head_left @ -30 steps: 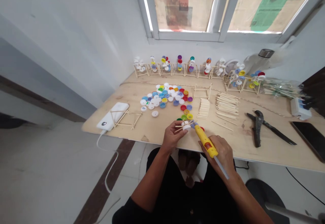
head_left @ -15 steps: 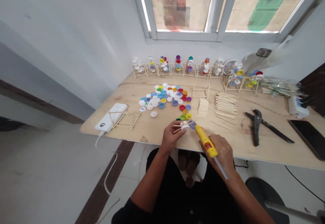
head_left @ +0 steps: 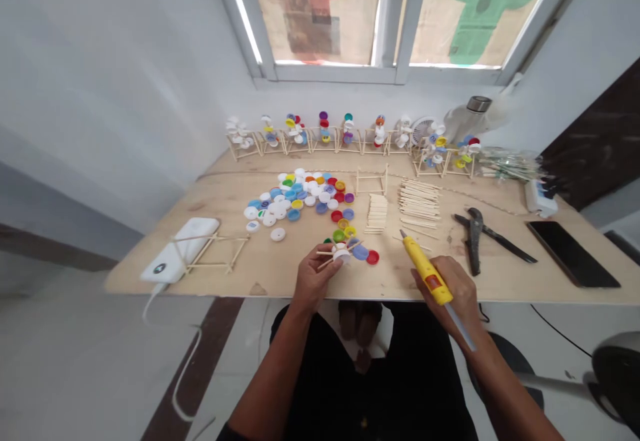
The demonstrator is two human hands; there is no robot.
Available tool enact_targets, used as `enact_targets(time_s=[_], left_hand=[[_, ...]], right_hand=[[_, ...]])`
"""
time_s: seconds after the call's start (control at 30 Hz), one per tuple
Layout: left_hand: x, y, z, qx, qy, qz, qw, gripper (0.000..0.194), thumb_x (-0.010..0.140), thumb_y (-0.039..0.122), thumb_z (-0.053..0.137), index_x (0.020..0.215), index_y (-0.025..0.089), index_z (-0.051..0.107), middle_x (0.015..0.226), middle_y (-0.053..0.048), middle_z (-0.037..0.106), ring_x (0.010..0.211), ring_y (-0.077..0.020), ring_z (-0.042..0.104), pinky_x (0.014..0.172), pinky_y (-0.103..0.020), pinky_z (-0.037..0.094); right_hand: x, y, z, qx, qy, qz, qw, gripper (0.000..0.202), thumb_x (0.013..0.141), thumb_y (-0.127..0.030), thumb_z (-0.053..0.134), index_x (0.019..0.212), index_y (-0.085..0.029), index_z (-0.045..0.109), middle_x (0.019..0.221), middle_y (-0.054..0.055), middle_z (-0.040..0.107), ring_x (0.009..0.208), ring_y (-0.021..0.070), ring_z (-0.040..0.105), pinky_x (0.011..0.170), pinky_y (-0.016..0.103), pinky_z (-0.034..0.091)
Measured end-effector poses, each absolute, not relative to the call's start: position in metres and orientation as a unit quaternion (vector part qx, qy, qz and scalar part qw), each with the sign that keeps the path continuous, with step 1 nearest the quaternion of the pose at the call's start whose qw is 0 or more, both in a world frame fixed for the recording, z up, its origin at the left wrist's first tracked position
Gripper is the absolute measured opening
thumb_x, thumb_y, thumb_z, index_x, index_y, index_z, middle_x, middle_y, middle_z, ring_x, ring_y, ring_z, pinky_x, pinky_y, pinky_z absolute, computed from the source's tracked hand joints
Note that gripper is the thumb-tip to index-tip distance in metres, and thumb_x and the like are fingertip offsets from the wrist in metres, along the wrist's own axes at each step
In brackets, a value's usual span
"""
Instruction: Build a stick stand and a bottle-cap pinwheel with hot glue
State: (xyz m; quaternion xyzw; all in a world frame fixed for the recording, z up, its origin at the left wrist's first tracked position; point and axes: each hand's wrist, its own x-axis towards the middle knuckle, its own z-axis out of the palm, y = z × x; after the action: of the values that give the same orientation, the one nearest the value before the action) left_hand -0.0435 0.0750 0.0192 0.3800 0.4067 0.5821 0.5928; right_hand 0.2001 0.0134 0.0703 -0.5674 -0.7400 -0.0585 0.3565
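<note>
Near the table's front edge, my left hand pinches a white bottle cap with thin wooden sticks poking out around it. A blue cap sits at its right side; whether it is joined to a stick I cannot tell. A red cap lies just beyond that. My right hand is wrapped round a yellow glue gun, with a clear glue stick out of its back end. The nozzle points up and left, apart from the cap piece.
Loose coloured caps spread over the table's left middle. Cut sticks and shorter sticks lie right of them. Cutters and a phone are at right, a white power bank at left. Stick-framed cap wheels line the back.
My right hand has drawn the glue gun away to the right from the cap piece. The red cap beside the blue one now shows. The whole view has shifted.
</note>
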Motion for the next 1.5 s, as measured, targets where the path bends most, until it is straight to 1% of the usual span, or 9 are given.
enact_targets(time_s=[0.13, 0.27, 0.57, 0.87, 1.0, 1.1, 1.27, 1.37, 1.5], left_hand=[[-0.044, 0.075, 0.017, 0.385, 0.410, 0.576, 0.593, 0.037, 0.057, 0.029, 0.079, 0.089, 0.018, 0.064, 0.089, -0.003, 0.070, 0.082, -0.0170, 0.065, 0.077, -0.028, 0.050], [-0.044, 0.076, 0.016, 0.378, 0.400, 0.583, 0.598, 0.037, 0.057, 0.027, 0.079, 0.090, 0.018, 0.064, 0.089, -0.003, 0.070, 0.082, -0.0152, 0.064, 0.078, -0.026, 0.049], [-0.041, 0.075, 0.020, 0.365, 0.399, 0.591, 0.599, 0.035, 0.056, 0.025, 0.080, 0.087, 0.018, 0.065, 0.086, -0.001, 0.070, 0.079, -0.0138, 0.064, 0.076, -0.025, 0.048], [-0.041, 0.075, 0.017, 0.368, 0.378, 0.597, 0.605, 0.034, 0.059, 0.024, 0.078, 0.089, 0.017, 0.063, 0.088, -0.004, 0.070, 0.083, -0.0151, 0.064, 0.081, -0.028, 0.048], [-0.042, 0.076, 0.017, 0.366, 0.372, 0.596, 0.611, 0.034, 0.058, 0.023, 0.078, 0.089, 0.017, 0.063, 0.093, -0.004, 0.070, 0.085, -0.0158, 0.064, 0.083, -0.029, 0.048], [-0.042, 0.076, 0.017, 0.366, 0.371, 0.595, 0.612, 0.033, 0.059, 0.024, 0.078, 0.088, 0.016, 0.064, 0.092, -0.004, 0.070, 0.084, -0.0156, 0.064, 0.082, -0.030, 0.048], [-0.041, 0.076, 0.017, 0.355, 0.374, 0.601, 0.610, 0.034, 0.058, 0.024, 0.079, 0.088, 0.017, 0.065, 0.087, -0.002, 0.070, 0.080, -0.0145, 0.064, 0.079, -0.028, 0.049], [-0.042, 0.076, 0.019, 0.356, 0.366, 0.598, 0.618, 0.034, 0.058, 0.025, 0.079, 0.088, 0.018, 0.066, 0.088, -0.002, 0.070, 0.082, -0.0144, 0.064, 0.081, -0.027, 0.048], [-0.046, 0.077, 0.022, 0.375, 0.372, 0.563, 0.636, 0.035, 0.057, 0.028, 0.080, 0.088, 0.018, 0.067, 0.087, -0.002, 0.070, 0.083, -0.0165, 0.064, 0.082, -0.029, 0.047]], right_hand=[[0.256, 0.014, 0.069, -0.570, -0.740, -0.141, 0.328, 0.013, 0.081, -0.027, 0.057, 0.088, -0.017, 0.054, 0.079, 0.007, 0.059, 0.074, 0.0193, 0.053, 0.068, 0.030, 0.041], [0.319, 0.019, 0.061, -0.591, -0.751, -0.193, 0.225, 0.013, 0.084, -0.027, 0.049, 0.087, -0.016, 0.055, 0.078, 0.008, 0.059, 0.074, 0.0213, 0.053, 0.068, 0.032, 0.040], [0.395, 0.039, 0.054, -0.544, -0.822, -0.155, 0.067, 0.020, 0.084, -0.024, 0.043, 0.097, -0.017, 0.057, 0.095, 0.013, 0.063, 0.087, 0.0280, 0.055, 0.072, 0.039, 0.039], [0.416, 0.040, 0.053, -0.541, -0.830, -0.120, 0.064, 0.041, 0.074, -0.036, 0.057, 0.113, -0.021, 0.055, 0.110, 0.017, 0.062, 0.095, 0.0308, 0.056, 0.076, 0.044, 0.042], [0.411, 0.028, 0.068, -0.544, -0.815, -0.170, 0.099, 0.053, 0.079, -0.055, 0.042, 0.121, -0.024, 0.052, 0.110, 0.017, 0.062, 0.093, 0.0348, 0.058, 0.071, 0.049, 0.043], [0.380, 0.020, 0.081, -0.589, -0.768, -0.197, 0.155, 0.049, 0.084, -0.050, 0.040, 0.124, -0.025, 0.051, 0.105, 0.017, 0.063, 0.095, 0.0345, 0.059, 0.075, 0.047, 0.044], [0.285, 0.028, 0.075, -0.570, -0.775, -0.060, 0.265, 0.032, 0.085, -0.038, 0.048, 0.112, -0.022, 0.056, 0.102, 0.011, 0.065, 0.095, 0.0258, 0.061, 0.083, 0.041, 0.048], [0.229, 0.042, 0.060, -0.532, -0.810, 0.032, 0.245, 0.032, 0.086, -0.037, 0.048, 0.113, -0.020, 0.055, 0.103, 0.009, 0.064, 0.095, 0.0231, 0.061, 0.081, 0.038, 0.049], [0.182, 0.057, 0.046, -0.527, -0.819, 0.044, 0.224, 0.032, 0.087, -0.037, 0.047, 0.113, -0.020, 0.055, 0.106, 0.009, 0.064, 0.094, 0.0219, 0.060, 0.081, 0.035, 0.049]])
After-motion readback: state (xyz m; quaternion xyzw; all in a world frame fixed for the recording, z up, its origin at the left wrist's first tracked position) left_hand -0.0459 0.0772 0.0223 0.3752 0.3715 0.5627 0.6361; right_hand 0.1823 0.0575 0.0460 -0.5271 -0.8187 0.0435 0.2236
